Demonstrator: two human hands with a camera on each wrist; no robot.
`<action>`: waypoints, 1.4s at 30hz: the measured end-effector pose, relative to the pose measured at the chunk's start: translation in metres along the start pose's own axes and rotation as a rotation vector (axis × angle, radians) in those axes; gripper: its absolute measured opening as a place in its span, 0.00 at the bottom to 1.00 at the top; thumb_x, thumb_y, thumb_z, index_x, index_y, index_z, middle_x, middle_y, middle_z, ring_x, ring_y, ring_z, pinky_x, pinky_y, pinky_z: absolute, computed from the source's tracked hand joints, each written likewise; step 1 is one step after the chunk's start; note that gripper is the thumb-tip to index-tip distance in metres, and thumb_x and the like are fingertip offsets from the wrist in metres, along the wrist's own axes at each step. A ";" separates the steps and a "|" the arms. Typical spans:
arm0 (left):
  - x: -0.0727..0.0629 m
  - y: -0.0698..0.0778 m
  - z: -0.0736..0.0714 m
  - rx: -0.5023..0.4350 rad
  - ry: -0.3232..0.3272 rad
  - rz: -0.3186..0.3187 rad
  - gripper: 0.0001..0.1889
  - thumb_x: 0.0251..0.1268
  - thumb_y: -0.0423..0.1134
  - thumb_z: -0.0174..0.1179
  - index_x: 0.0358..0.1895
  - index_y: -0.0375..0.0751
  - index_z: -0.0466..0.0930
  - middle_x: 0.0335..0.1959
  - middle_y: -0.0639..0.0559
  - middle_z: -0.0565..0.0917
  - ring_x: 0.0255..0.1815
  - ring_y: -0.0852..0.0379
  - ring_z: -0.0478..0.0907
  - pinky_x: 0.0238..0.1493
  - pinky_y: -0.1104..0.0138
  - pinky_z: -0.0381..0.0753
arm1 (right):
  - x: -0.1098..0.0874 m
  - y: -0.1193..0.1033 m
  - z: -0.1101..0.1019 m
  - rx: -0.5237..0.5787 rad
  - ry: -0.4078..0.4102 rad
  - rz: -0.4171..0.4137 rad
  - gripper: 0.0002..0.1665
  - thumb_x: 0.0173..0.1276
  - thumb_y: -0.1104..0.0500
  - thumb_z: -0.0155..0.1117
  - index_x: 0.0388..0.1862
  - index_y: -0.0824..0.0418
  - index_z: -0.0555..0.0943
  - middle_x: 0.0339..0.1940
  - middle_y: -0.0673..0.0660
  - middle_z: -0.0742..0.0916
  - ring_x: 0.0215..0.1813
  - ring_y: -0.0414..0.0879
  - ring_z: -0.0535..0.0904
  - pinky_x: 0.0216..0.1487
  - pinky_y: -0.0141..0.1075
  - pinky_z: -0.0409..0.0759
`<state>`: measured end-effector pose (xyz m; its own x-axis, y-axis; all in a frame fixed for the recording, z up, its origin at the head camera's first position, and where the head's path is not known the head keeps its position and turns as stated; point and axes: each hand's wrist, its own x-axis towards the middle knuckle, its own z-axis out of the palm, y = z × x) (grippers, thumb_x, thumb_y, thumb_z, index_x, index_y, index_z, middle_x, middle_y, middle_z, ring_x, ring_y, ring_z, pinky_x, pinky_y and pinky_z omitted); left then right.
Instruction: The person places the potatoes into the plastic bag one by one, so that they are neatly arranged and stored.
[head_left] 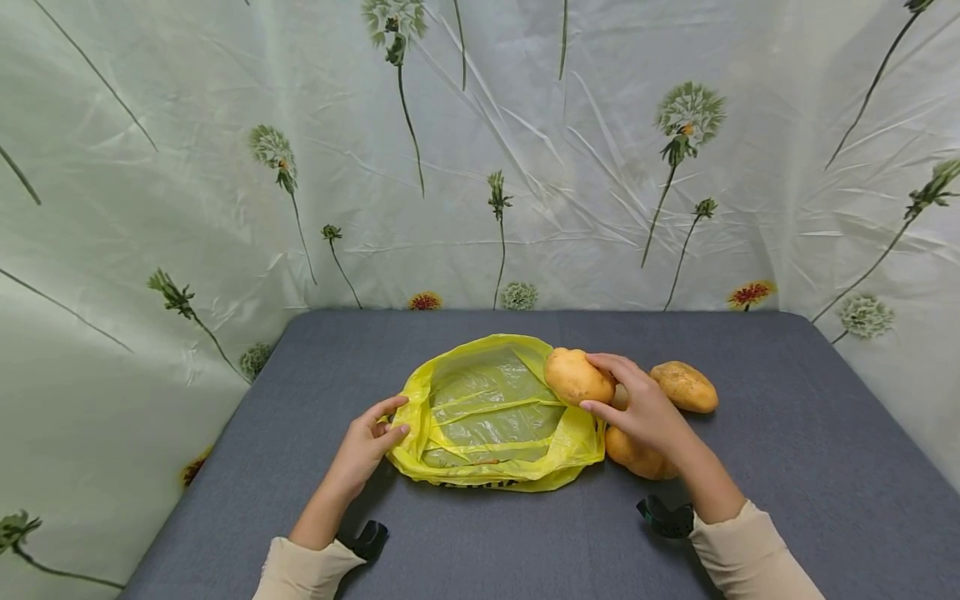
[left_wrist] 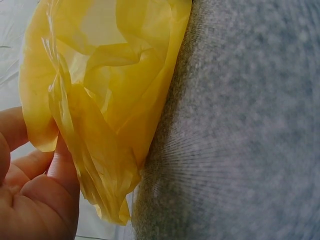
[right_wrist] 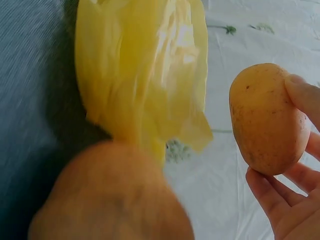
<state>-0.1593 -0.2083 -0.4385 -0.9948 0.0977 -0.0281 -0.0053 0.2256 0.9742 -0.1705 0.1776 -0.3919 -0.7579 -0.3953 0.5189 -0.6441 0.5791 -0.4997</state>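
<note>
Left hand (head_left: 366,446) is pinching the left rim of a thin yellow plastic bag (head_left: 579,442), thumb and fingers almost together. Bag is lying on a dark grey-blue cloth-covered table (head_left: 510,550), mouth gaping upward. Right hand (head_left: 642,404) is gripping a smooth oval yellow-brown potato (head_left: 576,377) between thumb and fingertips, spread about its width, holding it up at the bag's right rim; whether it is touching the rim, can't tell. A second oval brown potato (head_left: 684,387) is lying right of that hand; a rounded tan potato (head_left: 636,455) is sitting just beside the bag, partly under the hand. White flower-printed sheet (head_left: 480,150) is hanging behind.
</note>
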 end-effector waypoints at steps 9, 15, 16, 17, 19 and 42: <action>-0.002 0.002 0.001 0.001 0.009 0.011 0.24 0.59 0.28 0.57 0.59 0.34 0.66 0.58 0.40 0.67 0.29 0.58 0.69 0.28 0.72 0.72 | 0.025 -0.012 0.023 0.090 -0.050 0.005 0.36 0.53 0.57 0.70 0.60 0.63 0.68 0.57 0.59 0.73 0.51 0.48 0.71 0.43 0.41 0.73; -0.001 0.002 0.000 -0.001 0.007 0.003 0.24 0.59 0.28 0.58 0.60 0.34 0.66 0.59 0.40 0.66 0.29 0.58 0.69 0.28 0.72 0.72 | 0.038 -0.017 0.041 0.149 -0.079 0.021 0.36 0.55 0.54 0.68 0.61 0.61 0.68 0.57 0.58 0.73 0.50 0.47 0.71 0.44 0.41 0.72; -0.001 0.002 0.000 -0.002 0.007 -0.001 0.24 0.59 0.28 0.57 0.60 0.34 0.66 0.59 0.40 0.66 0.29 0.58 0.69 0.28 0.72 0.72 | 0.040 -0.018 0.044 0.155 -0.082 0.023 0.35 0.55 0.54 0.68 0.61 0.61 0.68 0.56 0.58 0.73 0.49 0.47 0.72 0.44 0.41 0.72; -0.001 0.003 0.000 -0.003 0.006 -0.006 0.24 0.59 0.28 0.57 0.60 0.34 0.66 0.59 0.40 0.66 0.29 0.58 0.69 0.28 0.72 0.72 | 0.043 -0.019 0.047 0.161 -0.085 0.025 0.35 0.55 0.54 0.68 0.60 0.61 0.68 0.56 0.57 0.73 0.49 0.47 0.72 0.44 0.41 0.73; -0.002 0.004 0.000 -0.004 0.004 -0.013 0.24 0.59 0.28 0.57 0.60 0.33 0.66 0.59 0.39 0.66 0.29 0.58 0.69 0.28 0.72 0.72 | 0.047 -0.021 0.053 0.174 -0.095 0.032 0.35 0.55 0.54 0.68 0.60 0.61 0.68 0.56 0.57 0.73 0.49 0.47 0.72 0.44 0.41 0.73; -0.005 0.014 0.001 0.006 0.002 -0.032 0.23 0.59 0.27 0.57 0.59 0.33 0.67 0.58 0.38 0.66 0.28 0.58 0.68 0.28 0.72 0.71 | 0.074 -0.021 0.114 0.345 -0.186 0.206 0.34 0.54 0.59 0.68 0.60 0.63 0.68 0.57 0.59 0.72 0.57 0.51 0.68 0.52 0.44 0.69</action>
<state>-0.1543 -0.2047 -0.4250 -0.9944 0.0882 -0.0584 -0.0363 0.2342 0.9715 -0.2248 0.0547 -0.4215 -0.8595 -0.4366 0.2659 -0.4502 0.4002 -0.7982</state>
